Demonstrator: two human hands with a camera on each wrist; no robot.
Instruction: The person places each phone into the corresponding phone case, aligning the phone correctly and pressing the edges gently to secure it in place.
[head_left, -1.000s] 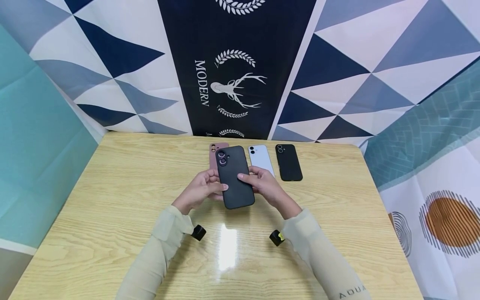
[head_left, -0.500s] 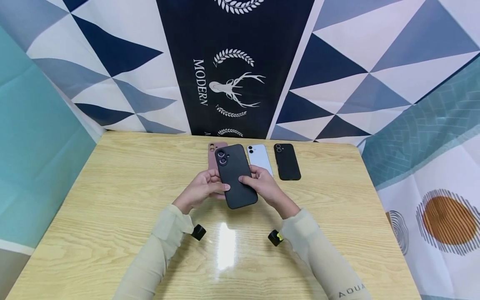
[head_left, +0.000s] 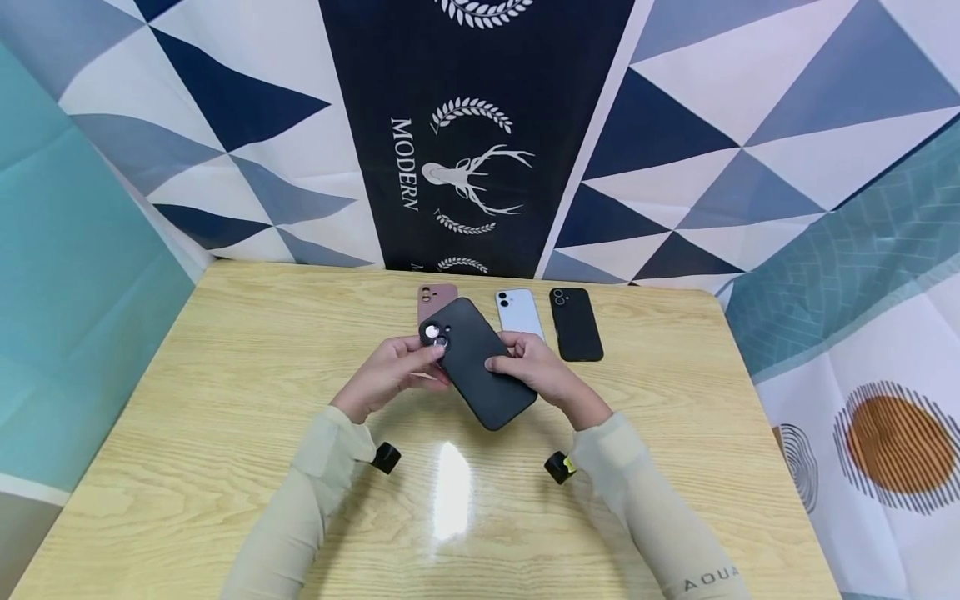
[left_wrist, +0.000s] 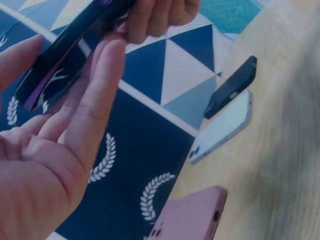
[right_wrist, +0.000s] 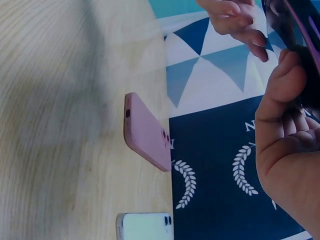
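Observation:
A phone in a black case (head_left: 476, 358) is held tilted above the table, its camera lenses at the upper left. My right hand (head_left: 547, 371) grips its lower right side, thumb on the case back and fingers curled underneath. At the camera corner, my left hand (head_left: 393, 371) pinches with the thumb beside the lenses and the fingers below. In the left wrist view, a purple edge and a glossy face show along the phone (left_wrist: 62, 57). Behind it lie a pink phone (head_left: 435, 300), a pale blue phone (head_left: 517, 310) and another black phone (head_left: 576, 325).
The three phones form a row near the back edge of the wooden table (head_left: 225, 350). A patterned cloth with a deer print (head_left: 457, 175) hangs behind it. Black wrist cameras (head_left: 386, 457) hang below both sleeves (head_left: 300, 492).
The held phone has turned counterclockwise, its camera end swinging left and its lower end right. My left hand has shifted up the phone's side to the camera corner.

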